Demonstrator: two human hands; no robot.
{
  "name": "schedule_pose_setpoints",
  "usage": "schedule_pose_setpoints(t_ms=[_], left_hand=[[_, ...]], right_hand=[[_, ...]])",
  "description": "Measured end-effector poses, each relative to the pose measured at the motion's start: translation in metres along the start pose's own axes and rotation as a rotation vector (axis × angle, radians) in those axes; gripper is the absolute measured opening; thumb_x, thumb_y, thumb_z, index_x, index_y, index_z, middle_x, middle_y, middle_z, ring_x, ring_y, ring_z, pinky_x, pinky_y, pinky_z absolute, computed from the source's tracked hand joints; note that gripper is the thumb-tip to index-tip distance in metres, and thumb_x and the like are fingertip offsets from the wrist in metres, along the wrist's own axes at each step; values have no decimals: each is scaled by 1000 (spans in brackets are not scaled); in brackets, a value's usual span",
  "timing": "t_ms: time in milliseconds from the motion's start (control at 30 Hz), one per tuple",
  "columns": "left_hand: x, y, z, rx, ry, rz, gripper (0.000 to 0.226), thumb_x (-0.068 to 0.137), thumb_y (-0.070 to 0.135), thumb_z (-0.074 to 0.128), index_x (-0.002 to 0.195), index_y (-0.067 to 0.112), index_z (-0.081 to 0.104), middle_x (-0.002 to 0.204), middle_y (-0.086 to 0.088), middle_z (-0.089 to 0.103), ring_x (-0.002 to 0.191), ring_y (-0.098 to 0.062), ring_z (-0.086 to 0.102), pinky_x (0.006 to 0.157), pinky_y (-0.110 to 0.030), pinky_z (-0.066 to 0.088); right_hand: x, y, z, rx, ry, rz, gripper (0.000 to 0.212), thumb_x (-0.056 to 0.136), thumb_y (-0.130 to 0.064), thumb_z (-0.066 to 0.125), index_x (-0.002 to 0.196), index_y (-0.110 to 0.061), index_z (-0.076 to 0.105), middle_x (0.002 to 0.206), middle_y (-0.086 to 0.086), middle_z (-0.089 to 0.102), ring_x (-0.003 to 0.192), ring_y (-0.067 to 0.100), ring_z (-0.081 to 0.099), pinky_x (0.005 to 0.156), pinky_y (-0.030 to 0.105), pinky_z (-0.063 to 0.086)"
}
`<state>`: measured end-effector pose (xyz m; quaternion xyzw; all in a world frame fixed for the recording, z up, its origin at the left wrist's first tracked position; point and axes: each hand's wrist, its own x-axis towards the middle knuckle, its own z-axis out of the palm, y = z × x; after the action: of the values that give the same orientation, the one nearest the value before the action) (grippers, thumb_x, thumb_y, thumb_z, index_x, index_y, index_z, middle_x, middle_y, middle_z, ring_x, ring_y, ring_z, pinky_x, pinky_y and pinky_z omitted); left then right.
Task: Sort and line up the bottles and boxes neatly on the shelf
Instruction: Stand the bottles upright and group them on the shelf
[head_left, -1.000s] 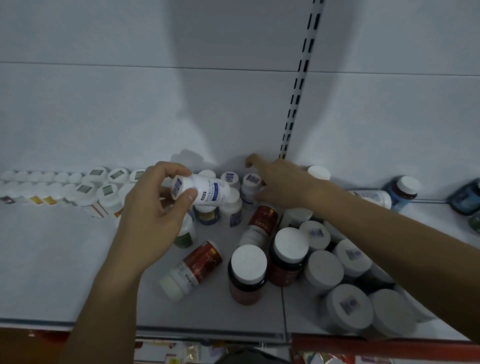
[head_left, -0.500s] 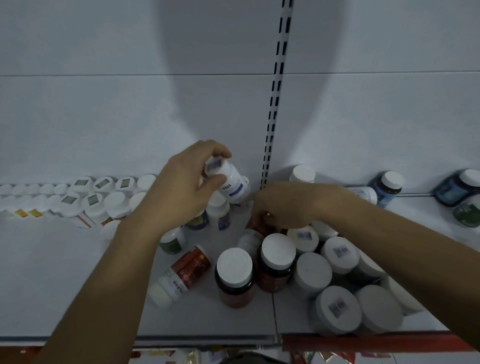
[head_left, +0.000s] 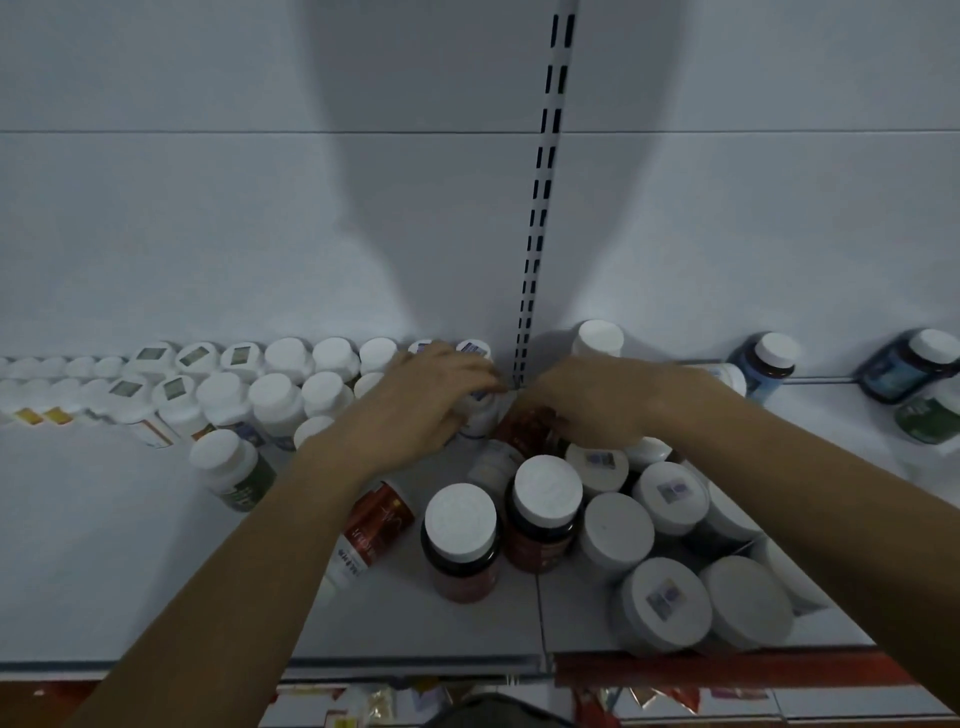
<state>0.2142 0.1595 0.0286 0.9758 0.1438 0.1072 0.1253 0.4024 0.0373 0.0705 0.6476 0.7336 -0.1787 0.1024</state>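
The white shelf (head_left: 104, 571) lies bare at front left, out to its edge; two rows (head_left: 283, 358) of capped bottles line the back wall. The left hand (head_left: 421, 405) curls its fingers round an upright white bottle (head_left: 482, 415) at the back. Just beside it, the right hand (head_left: 592, 400) grips a red bottle (head_left: 530, 434) that lies on its side, long axis roughly front to back.

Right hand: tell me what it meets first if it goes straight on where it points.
The right hand, fingers curled on a red-labelled bottle, points left. First in line is probably the small white bottle that the left hand grips, close beside it, though depth is unclear.
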Motion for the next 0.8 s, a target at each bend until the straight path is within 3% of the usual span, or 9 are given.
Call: schedule_pose_setpoints(t_ms=[100,233,300,433,567,800], left_hand=[[-13,-7,-6,-95,119,-62,66,82,2,68,140,30,56,139,8,55,124,-20,53,97,-48,47],[-34,-14,-12,-67,262,-223,43,90,9,68,129,24,64,126,3,61,113,-25,58,88,-53,52],[-38,-13,-11,-30,257,-289,34,90,13,69,123,21,68,123,2,63,111,-26,58,85,-52,53],[-44,-10,-6,1,242,-325,28,88,17,71,116,22,70,121,3,64,110,-26,55,82,-51,52],[-50,-2,-6,-2,249,-339,31,88,18,70,119,22,71,127,5,64,112,-23,56,84,-50,52],[-72,9,-8,-53,314,-392,32,90,15,72,122,18,71,132,5,62,120,-17,56,97,-41,51]], right_hand=[[1,1,-1,-35,20,14,41,89,-9,52,116,-33,72,107,-6,73,95,15,67,81,40,58],[0,-1,-2,-81,13,2,31,89,-10,54,110,-28,68,103,-7,68,95,16,63,82,41,56],[3,-3,2,-78,-1,-9,24,93,-11,55,110,-27,63,99,-8,65,92,16,62,82,41,56],[9,-3,2,-113,-11,-77,46,95,-12,53,131,-40,58,120,-8,66,109,18,63,90,41,55],[7,4,-4,-72,-56,-130,55,91,-7,51,132,-43,58,125,-9,66,110,16,62,93,40,54],[5,3,-4,-92,-104,-154,35,100,-19,52,130,-34,60,123,-7,67,107,16,61,92,37,52]])
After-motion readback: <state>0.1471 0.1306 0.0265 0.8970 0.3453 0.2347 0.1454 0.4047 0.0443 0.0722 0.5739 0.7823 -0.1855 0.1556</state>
